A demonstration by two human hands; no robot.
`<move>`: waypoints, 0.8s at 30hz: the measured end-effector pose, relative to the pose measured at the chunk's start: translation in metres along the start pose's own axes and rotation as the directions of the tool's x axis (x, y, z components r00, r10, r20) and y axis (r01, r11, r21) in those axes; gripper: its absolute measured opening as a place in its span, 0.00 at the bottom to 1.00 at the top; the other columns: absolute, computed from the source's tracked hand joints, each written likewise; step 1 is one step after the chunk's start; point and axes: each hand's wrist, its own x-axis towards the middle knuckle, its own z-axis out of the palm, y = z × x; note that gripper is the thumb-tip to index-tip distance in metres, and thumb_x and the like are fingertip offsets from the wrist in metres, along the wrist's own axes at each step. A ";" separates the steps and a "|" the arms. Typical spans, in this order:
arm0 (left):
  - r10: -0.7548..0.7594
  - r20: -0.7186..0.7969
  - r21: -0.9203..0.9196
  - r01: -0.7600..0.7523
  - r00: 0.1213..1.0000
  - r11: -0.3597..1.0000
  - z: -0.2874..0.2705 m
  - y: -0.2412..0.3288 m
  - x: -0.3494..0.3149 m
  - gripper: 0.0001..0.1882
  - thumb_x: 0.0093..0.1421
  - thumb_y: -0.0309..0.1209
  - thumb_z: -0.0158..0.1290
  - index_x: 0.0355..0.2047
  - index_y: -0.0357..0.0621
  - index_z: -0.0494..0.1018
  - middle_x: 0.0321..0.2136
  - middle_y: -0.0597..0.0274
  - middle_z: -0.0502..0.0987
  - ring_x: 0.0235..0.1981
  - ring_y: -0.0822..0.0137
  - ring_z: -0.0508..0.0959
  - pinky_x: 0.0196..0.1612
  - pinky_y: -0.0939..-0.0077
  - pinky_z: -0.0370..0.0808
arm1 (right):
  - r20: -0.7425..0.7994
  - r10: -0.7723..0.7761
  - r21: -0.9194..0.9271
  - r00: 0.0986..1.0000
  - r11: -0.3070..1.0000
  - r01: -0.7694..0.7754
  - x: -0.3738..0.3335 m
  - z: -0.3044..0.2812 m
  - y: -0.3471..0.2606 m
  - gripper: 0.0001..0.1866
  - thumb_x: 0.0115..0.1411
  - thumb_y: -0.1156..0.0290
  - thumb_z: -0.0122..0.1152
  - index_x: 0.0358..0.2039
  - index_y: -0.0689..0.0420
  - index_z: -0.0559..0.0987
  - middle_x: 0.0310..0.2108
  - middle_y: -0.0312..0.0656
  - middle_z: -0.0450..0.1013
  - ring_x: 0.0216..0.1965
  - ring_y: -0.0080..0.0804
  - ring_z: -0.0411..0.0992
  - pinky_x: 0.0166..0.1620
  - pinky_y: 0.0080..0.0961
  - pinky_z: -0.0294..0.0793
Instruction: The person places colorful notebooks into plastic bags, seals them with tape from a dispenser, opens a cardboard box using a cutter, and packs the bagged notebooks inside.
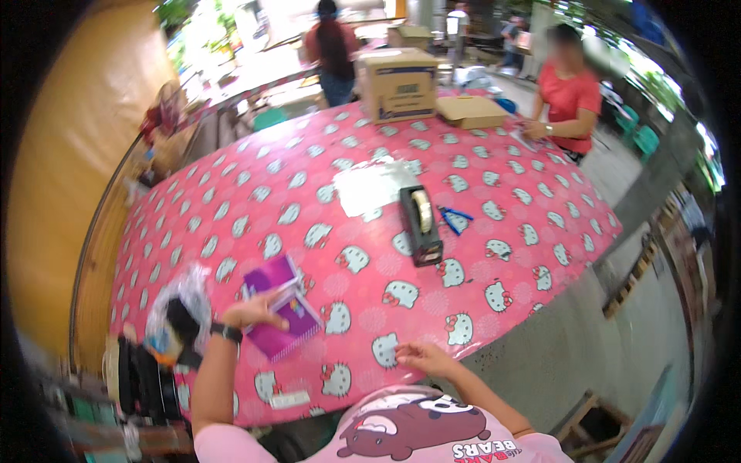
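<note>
My left hand [253, 311], with a dark band at the wrist, grips a purple notebook [296, 315] with what looks like a spiral edge. Another purple piece [270, 272] lies just beyond it; whether the two are joined I cannot tell. My right hand [424, 359] hovers at or rests on the near table edge, fingers loosely apart and holding nothing. Ahead of it stands a black tape dispenser [421, 228] with a roll of tape. Blue-handled pliers [455, 219] lie beside the dispenser.
A pink patterned cloth [309, 208] covers the table. Left of my hand is a clear plastic bag [185, 305] with dark contents. Clear plastic sheets [370, 187] lie mid-table. Farther back are a carton [399, 86] and a flat cardboard box [471, 112]. A person in red [570, 100] works at the far right.
</note>
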 end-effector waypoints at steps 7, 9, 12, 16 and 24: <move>-0.091 0.078 0.266 0.067 0.993 0.962 -0.020 -0.038 0.029 0.50 0.33 0.36 0.67 0.56 0.35 0.56 0.50 0.50 0.66 0.52 0.61 0.65 0.55 0.75 0.60 | -0.038 -0.019 -0.138 0.999 0.990 0.014 0.014 0.030 -0.001 0.22 0.58 0.63 0.54 0.49 0.61 0.68 0.41 0.43 0.71 0.43 0.27 0.69 0.47 0.25 0.67; 0.034 0.024 0.461 -0.041 0.999 0.886 -0.017 -0.037 0.035 0.51 0.32 0.37 0.67 0.56 0.34 0.56 0.50 0.48 0.66 0.53 0.59 0.65 0.56 0.74 0.60 | -0.115 -0.054 -0.161 0.992 0.986 0.035 0.015 0.033 0.002 0.20 0.56 0.64 0.57 0.46 0.61 0.70 0.38 0.43 0.73 0.39 0.27 0.70 0.44 0.25 0.69; 0.273 -0.009 0.743 -0.176 0.962 0.646 -0.017 -0.058 0.039 0.53 0.27 0.37 0.68 0.55 0.35 0.57 0.51 0.45 0.66 0.53 0.54 0.66 0.55 0.71 0.62 | -0.123 -0.114 -0.163 0.986 0.982 0.094 0.021 0.042 -0.001 0.20 0.54 0.64 0.58 0.45 0.61 0.72 0.36 0.43 0.74 0.37 0.28 0.71 0.42 0.24 0.70; 0.124 -0.143 0.462 -0.045 0.982 0.886 -0.030 -0.065 0.018 0.54 0.21 0.33 0.69 0.53 0.35 0.59 0.48 0.46 0.68 0.51 0.53 0.67 0.54 0.70 0.63 | -0.053 -0.098 -0.139 0.994 0.986 0.090 0.032 0.062 0.005 0.19 0.54 0.63 0.59 0.44 0.61 0.73 0.37 0.44 0.74 0.37 0.28 0.71 0.41 0.25 0.70; 0.059 0.135 0.329 -0.101 0.989 0.939 -0.020 -0.037 0.011 0.48 0.30 0.30 0.68 0.53 0.38 0.55 0.43 0.51 0.69 0.46 0.60 0.69 0.50 0.70 0.65 | -0.168 -0.209 -0.199 0.963 0.964 0.174 0.054 0.074 -0.053 0.40 0.46 0.62 0.67 0.56 0.59 0.57 0.48 0.48 0.67 0.48 0.36 0.67 0.50 0.30 0.65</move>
